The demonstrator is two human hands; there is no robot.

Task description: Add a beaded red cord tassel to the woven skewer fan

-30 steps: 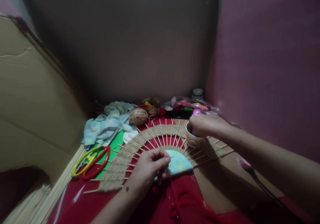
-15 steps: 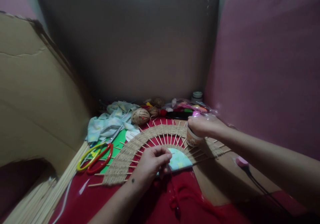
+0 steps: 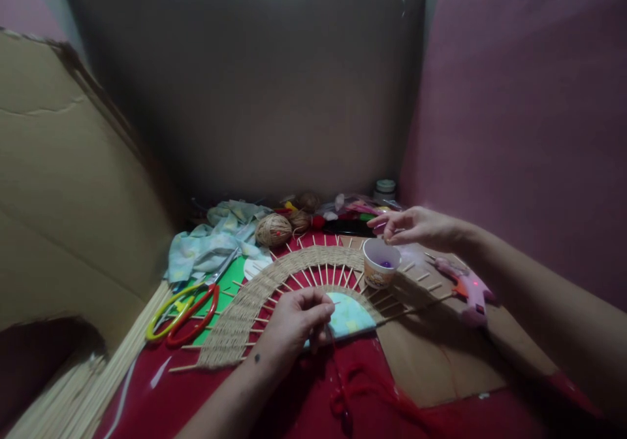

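Observation:
My left hand [image 3: 292, 325] pinches a thin needle threaded with red yarn [image 3: 341, 387], which trails down over the red cloth. It rests on a half-round woven piece [image 3: 255, 295] of jute twine and wooden sticks, by its pale blue fabric centre [image 3: 350, 315]. My right hand [image 3: 416, 227] hovers just above and right of a small paper cup [image 3: 379, 272] that stands on the weave and holds purple beads. Thumb and forefinger are pinched together; anything between them is too small to see.
A pink glue gun [image 3: 467, 289] lies on brown card at the right. Red and yellow scissors [image 3: 183, 305] lie on green paper at the left, beside a pale cloth [image 3: 210, 243], twine balls [image 3: 273, 230] and a cardboard sheet [image 3: 63, 184]. Loose sticks [image 3: 73, 393] lie lower left.
My right hand has lifted off the cup and drawn back to the right, uncovering the beads inside. The glue gun now shows. My left hand has hardly moved.

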